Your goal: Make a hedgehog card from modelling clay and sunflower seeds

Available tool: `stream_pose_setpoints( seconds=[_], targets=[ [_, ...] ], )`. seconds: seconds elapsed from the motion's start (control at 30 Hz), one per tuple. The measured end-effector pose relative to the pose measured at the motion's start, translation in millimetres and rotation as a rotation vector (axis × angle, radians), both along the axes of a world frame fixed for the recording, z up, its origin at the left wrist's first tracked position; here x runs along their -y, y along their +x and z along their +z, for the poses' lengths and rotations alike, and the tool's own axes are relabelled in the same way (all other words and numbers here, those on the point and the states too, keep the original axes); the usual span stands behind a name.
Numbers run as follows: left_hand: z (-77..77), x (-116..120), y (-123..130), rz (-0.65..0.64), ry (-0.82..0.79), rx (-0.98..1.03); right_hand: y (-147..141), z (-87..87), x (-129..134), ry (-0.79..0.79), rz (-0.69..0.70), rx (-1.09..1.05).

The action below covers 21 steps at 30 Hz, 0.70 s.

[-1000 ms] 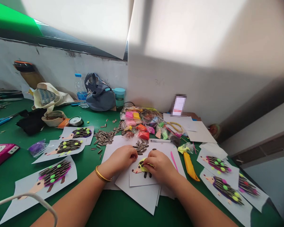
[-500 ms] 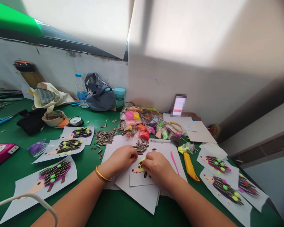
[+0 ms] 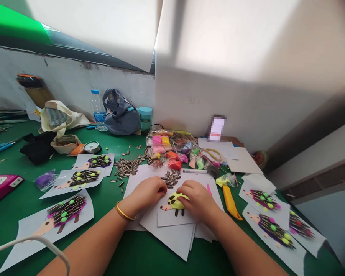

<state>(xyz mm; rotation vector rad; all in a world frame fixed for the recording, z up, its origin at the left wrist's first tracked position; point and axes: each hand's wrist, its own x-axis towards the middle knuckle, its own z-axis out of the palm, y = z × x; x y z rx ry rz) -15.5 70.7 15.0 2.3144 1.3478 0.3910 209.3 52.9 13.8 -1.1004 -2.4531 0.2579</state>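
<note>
On a white sheet [image 3: 168, 220] in front of me lies a hedgehog figure [image 3: 176, 203] with a yellow body, pale snout and black legs. A few dark seeds sit on its yellow body near the head. My left hand [image 3: 149, 193], with a gold bangle [image 3: 123, 212] at the wrist, rests on the sheet's left side. Its fingers are curled together beside a small pile of striped sunflower seeds [image 3: 171, 178]; whatever they hold is hidden. My right hand [image 3: 199, 201] is curled over the hedgehog's right end. Its fingertips are bent down, and anything between them is hidden.
Finished seed hedgehogs on paper lie left [image 3: 66, 212] and right [image 3: 276, 228]. Behind are a larger seed heap [image 3: 126, 166], bagged colored clay [image 3: 172, 155], and a white marker [image 3: 194, 171]. A yellow cutter [image 3: 232, 202] and pink tool [image 3: 209, 189] lie right.
My right hand has shifted right and slightly up, uncovering more of the yellow body and both black legs. The lone seed right of the pile is out of sight. My left hand stays put.
</note>
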Motion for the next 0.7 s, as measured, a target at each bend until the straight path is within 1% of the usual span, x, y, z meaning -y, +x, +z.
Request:
stream_pose_setpoints(
  seconds=[0.13, 0.23, 0.3, 0.37, 0.47, 0.57, 0.7],
  targets=[
    [0.0, -0.3, -0.6, 0.01, -0.009, 0.001, 13.7, 3.7, -8.7, -0.025, -0.113, -0.085],
    [0.4, 0.7, 0.1, 0.054, -0.005, 0.015, 24.1, 2.4, -19.0, -0.001, -0.238, -0.073],
    [0.4, 1.4, 2.0, 0.105, 0.028, 0.04, 31.2, -0.7, -26.8, 0.019, -0.309, -0.043],
    [-0.4, 1.8, 5.3, 0.144, 0.096, 0.066, 36.5, -5.1, -33.1, 0.016, -0.331, -0.01],
    [-3.4, 0.8, 11.6, 0.121, 0.189, 0.067, 37.1, -12.1, -36.7, 0.01, -0.337, -0.001],
    [-7.1, -1.9, 17.7, 0.084, 0.214, 0.026, 30.8, -16.0, -34.5, 0.015, -0.336, -0.005],
    [-8.7, -4.9, 24.0, 0.09, 0.241, -0.068, 23.0, -14.5, -30.5, -0.011, -0.322, -0.014]
  ],
)
